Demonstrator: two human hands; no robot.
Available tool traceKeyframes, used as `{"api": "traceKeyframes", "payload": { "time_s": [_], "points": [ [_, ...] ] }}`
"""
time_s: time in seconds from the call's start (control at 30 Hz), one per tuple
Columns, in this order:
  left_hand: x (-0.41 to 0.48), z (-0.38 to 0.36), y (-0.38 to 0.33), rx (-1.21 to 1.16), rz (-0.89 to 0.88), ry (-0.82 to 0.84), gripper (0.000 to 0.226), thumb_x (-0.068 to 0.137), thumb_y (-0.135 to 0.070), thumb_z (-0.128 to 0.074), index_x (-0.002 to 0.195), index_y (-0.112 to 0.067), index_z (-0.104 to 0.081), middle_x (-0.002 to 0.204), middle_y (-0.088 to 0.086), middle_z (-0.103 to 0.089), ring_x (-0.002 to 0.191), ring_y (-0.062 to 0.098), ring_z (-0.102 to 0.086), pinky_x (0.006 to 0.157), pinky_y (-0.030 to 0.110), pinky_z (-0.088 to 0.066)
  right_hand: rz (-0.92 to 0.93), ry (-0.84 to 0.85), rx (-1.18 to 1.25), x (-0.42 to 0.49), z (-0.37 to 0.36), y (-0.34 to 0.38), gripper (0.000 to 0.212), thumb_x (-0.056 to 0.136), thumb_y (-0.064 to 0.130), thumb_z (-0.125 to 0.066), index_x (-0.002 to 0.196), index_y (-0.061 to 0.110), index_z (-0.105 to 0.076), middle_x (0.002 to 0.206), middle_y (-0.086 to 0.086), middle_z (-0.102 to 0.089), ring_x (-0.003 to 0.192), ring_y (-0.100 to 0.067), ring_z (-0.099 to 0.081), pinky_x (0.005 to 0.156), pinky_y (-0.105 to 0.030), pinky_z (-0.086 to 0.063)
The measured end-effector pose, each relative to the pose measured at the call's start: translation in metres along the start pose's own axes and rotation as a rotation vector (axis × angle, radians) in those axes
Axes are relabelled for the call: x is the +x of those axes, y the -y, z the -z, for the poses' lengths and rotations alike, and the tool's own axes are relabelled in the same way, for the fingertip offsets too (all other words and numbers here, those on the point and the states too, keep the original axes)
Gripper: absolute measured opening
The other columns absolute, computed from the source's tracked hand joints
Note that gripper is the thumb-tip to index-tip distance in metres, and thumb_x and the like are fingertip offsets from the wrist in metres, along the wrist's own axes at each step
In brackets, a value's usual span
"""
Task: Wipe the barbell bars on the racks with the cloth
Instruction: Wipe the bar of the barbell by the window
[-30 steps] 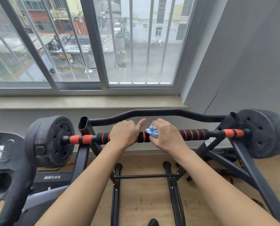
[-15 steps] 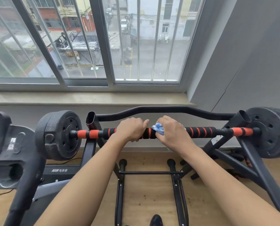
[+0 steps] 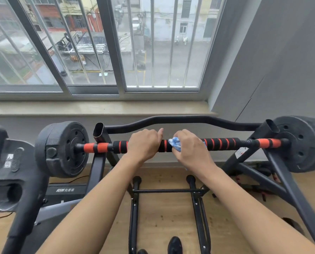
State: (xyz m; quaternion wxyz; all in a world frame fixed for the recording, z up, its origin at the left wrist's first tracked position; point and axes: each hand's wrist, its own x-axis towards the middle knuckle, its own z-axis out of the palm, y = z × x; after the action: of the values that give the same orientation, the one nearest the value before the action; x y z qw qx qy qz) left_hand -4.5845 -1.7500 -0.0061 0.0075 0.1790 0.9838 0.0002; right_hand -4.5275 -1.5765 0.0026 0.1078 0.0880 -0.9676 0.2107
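Centrally, blk/orange foam bar [image 3: 220,143], blue cloth [image 3: 174,143] bunched.

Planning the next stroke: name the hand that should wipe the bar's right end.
Right. The right hand already holds the cloth on the bar, nearer that end; the left hand only grips the bar.

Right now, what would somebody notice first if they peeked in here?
Two hands in the middle: the left hand grips the black-and-orange barbell bar, and the right hand holds a blue cloth against it. Big black weight plates sit at each end, one left, one right, below a wide barred window.
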Motion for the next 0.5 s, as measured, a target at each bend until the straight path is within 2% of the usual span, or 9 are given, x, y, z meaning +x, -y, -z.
{"api": "traceKeyframes", "payload": {
  "time_s": [0.03, 0.1, 0.13, 0.17, 0.23, 0.27, 0.33, 0.4, 0.5],
  "points": [
    [0.007, 0.005, 0.004, -0.11, 0.015, 0.082, 0.055, 0.112, -0.043, -0.024, 0.11, -0.01, -0.068, 0.078, 0.005, -0.069, 0.07, 0.029, -0.067, 0.065, 0.039, -0.051, 0.005, 0.007, 0.012, -0.001, 0.0, 0.0, 0.012, 0.087, 0.02, -0.066, 0.096, 0.015, -0.062, 0.091, 0.0, -0.058, 0.081, -0.018, -0.055, 0.068, -0.031, -0.047],
    [0.016, 0.01, 0.006, -0.348, 0.107, 0.248, 0.066, 0.111, -0.053, -0.024, 0.088, -0.009, -0.067, 0.064, 0.003, -0.072, 0.058, 0.022, -0.07, 0.072, 0.038, -0.06, 0.002, 0.007, 0.031, -0.002, 0.001, -0.002, 0.012, 0.088, 0.021, -0.065, 0.097, 0.015, -0.063, 0.091, 0.0, -0.058, 0.081, -0.017, -0.056, 0.069, -0.032, -0.049],
    [0.017, 0.009, 0.004, -0.375, 0.137, 0.242, 0.067, 0.11, -0.055, -0.023, 0.083, -0.01, -0.065, 0.063, 0.004, -0.072, 0.059, 0.022, -0.072, 0.075, 0.037, -0.06, -0.004, 0.004, 0.032, 0.0, 0.002, -0.002, 0.01, 0.088, 0.022, -0.064, 0.096, 0.015, -0.063, 0.089, 0.001, -0.058, 0.08, -0.017, -0.056, 0.068, -0.032, -0.049],
    [0.015, 0.008, 0.0, -0.332, 0.163, 0.179, 0.067, 0.11, -0.054, -0.021, 0.084, -0.011, -0.065, 0.069, 0.004, -0.074, 0.067, 0.024, -0.073, 0.076, 0.037, -0.058, -0.014, -0.001, 0.028, 0.002, 0.002, -0.002, 0.009, 0.088, 0.022, -0.063, 0.095, 0.016, -0.063, 0.088, 0.001, -0.057, 0.079, -0.018, -0.056, 0.067, -0.032, -0.048],
    [0.005, -0.002, -0.009, -0.111, 0.163, -0.047, 0.068, 0.108, -0.051, -0.009, 0.098, -0.018, -0.068, 0.085, 0.004, -0.074, 0.08, 0.029, -0.07, 0.067, 0.038, -0.046, -0.045, -0.01, 0.003, 0.011, 0.001, -0.001, 0.009, 0.089, 0.024, -0.061, 0.092, 0.015, -0.061, 0.086, 0.001, -0.055, 0.077, -0.019, -0.054, 0.065, -0.032, -0.043],
    [-0.005, -0.008, -0.014, -0.03, 0.164, -0.101, 0.07, 0.107, -0.048, -0.005, 0.103, -0.02, -0.069, 0.087, 0.002, -0.072, 0.079, 0.029, -0.068, 0.064, 0.038, -0.04, -0.058, -0.014, -0.015, 0.014, 0.0, 0.001, 0.01, 0.089, 0.025, -0.061, 0.091, 0.015, -0.06, 0.086, 0.001, -0.054, 0.076, -0.019, -0.052, 0.065, -0.031, -0.04],
    [-0.019, -0.02, -0.021, 0.003, 0.146, -0.217, 0.062, 0.11, -0.044, -0.014, 0.092, -0.019, -0.068, 0.082, 0.003, -0.07, 0.074, 0.028, -0.063, 0.064, 0.04, -0.04, -0.079, -0.038, -0.041, 0.016, -0.002, 0.005, 0.011, 0.09, 0.025, -0.061, 0.09, 0.014, -0.059, 0.085, 0.002, -0.051, 0.076, -0.018, -0.048, 0.065, -0.029, -0.036],
    [-0.021, -0.025, -0.021, 0.007, 0.136, -0.273, 0.055, 0.113, -0.04, -0.023, 0.084, -0.018, -0.065, 0.08, 0.004, -0.069, 0.074, 0.027, -0.061, 0.067, 0.042, -0.047, -0.069, -0.059, -0.045, 0.01, -0.004, 0.006, 0.01, 0.09, 0.024, -0.062, 0.092, 0.015, -0.06, 0.087, 0.001, -0.053, 0.078, -0.018, -0.05, 0.064, -0.03, -0.038],
    [-0.013, -0.011, -0.019, -0.016, 0.113, -0.211, 0.051, 0.113, -0.033, -0.03, 0.083, -0.015, -0.067, 0.074, 0.007, -0.07, 0.069, 0.031, -0.065, 0.06, 0.041, -0.053, -0.027, -0.069, -0.013, -0.002, -0.006, 0.004, 0.01, 0.088, 0.02, -0.066, 0.096, 0.015, -0.062, 0.092, -0.001, -0.059, 0.083, -0.02, -0.056, 0.067, -0.034, -0.05]
  ]
}}
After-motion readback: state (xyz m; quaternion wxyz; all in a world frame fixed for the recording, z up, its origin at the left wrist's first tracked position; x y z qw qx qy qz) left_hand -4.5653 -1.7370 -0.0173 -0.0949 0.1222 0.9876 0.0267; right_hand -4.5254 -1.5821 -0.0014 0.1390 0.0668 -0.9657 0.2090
